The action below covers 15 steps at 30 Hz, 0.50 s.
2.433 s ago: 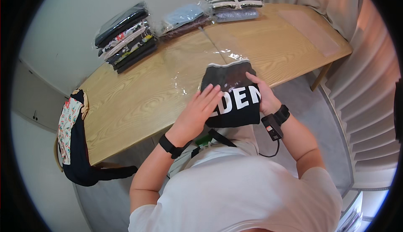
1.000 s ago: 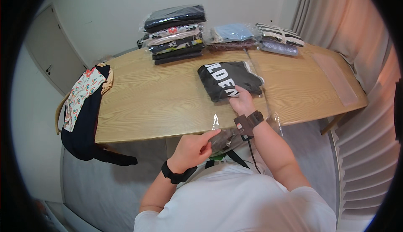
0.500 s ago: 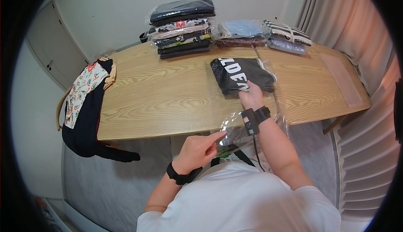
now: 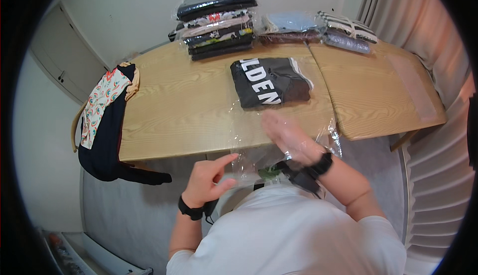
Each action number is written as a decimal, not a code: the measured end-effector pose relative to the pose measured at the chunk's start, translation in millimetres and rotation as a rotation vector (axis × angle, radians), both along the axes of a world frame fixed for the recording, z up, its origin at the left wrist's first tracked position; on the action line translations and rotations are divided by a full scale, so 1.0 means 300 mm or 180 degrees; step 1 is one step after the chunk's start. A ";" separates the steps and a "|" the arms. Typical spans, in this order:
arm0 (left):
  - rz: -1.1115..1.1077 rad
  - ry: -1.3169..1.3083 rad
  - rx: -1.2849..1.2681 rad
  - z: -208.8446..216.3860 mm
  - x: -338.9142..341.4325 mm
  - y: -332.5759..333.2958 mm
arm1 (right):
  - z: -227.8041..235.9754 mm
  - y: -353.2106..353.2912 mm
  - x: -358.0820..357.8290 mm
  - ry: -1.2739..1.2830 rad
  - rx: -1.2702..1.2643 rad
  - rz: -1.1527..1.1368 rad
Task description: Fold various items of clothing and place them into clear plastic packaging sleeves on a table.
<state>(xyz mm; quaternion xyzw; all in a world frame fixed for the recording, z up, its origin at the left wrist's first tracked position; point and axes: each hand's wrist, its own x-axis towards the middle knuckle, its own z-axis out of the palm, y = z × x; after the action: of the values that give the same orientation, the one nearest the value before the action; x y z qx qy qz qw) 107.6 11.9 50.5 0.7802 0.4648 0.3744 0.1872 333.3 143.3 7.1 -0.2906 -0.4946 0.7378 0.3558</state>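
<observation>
A folded dark grey garment (image 4: 271, 82) with large white lettering and a white-trimmed edge lies on the table inside a clear plastic bag (image 4: 249, 125). The bag's loose end reaches past the near table edge toward my body. My right hand (image 4: 289, 133) is just short of the garment, seemingly within the bag, its fingers stretched out and slightly blurred, gripping nothing. At the bag's left edge is my left hand (image 4: 206, 178). Its index finger points out and touches or nearly touches the film; the thumb is apart.
Bagged folded clothes form a tall stack (image 4: 216, 23) at the back, beside lower piles with a light blue one (image 4: 291, 22) and a striped one (image 4: 346, 24). Loose clothes (image 4: 107, 106) hang over the table's left end. A clear flat bag (image 4: 412, 88) lies at right.
My right hand has let go of the garment and drawn back toward me. The garment now sits farther left in view. My left hand has moved left, its thumb now spread.
</observation>
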 end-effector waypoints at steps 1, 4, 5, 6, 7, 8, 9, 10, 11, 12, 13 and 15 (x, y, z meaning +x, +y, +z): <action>-0.0008 -0.0089 0.0038 0.001 -0.031 -0.011 | 0.099 -0.100 0.046 -0.0613 0.0448 0.0512; 0.0327 0.0361 0.0325 0.025 -0.102 0.008 | 0.256 -0.147 0.270 -0.0964 0.1830 0.2638; 0.0400 0.0623 0.0491 0.034 -0.108 0.034 | 0.289 -0.119 0.341 -0.0831 0.1772 0.3162; 0.0401 0.0597 0.0468 0.037 -0.106 0.063 | 0.281 -0.090 0.439 -0.0883 0.1549 0.2511; 0.0343 0.0796 0.0474 0.046 -0.101 0.096 | 0.275 -0.067 0.514 -0.0930 0.1330 0.1849; 0.0265 0.0997 0.0492 0.052 -0.093 0.136 | 0.267 -0.047 0.539 -0.1376 0.1075 0.0674; 0.0248 0.0986 0.0497 0.056 -0.086 0.170 | 0.252 -0.026 0.551 -0.1777 0.0810 -0.0502; 0.0128 0.1313 0.0441 0.051 -0.081 0.202 | 0.219 0.006 0.550 -0.1785 0.0811 -0.0514; -0.0013 0.1632 0.0399 0.045 -0.071 0.240 | 0.175 0.045 0.550 -0.2289 0.2051 -0.0787; -0.0027 0.1864 0.0266 0.031 -0.056 0.265 | 0.137 0.070 0.549 -0.2751 0.3307 -0.1032; -0.0040 0.1859 0.0277 0.024 -0.040 0.281 | 0.106 0.078 0.548 -0.2763 0.3309 -0.1046; -0.0107 0.2045 0.0196 0.008 -0.022 0.296 | 0.065 0.069 0.517 -0.2968 0.3424 -0.0800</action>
<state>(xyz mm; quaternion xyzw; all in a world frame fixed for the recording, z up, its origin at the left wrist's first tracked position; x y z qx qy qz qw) 101.0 100.8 52.8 0.8714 0.4756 0.1197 0.0132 488.2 163.9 26.6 -0.4144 -0.8525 0.1449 0.2837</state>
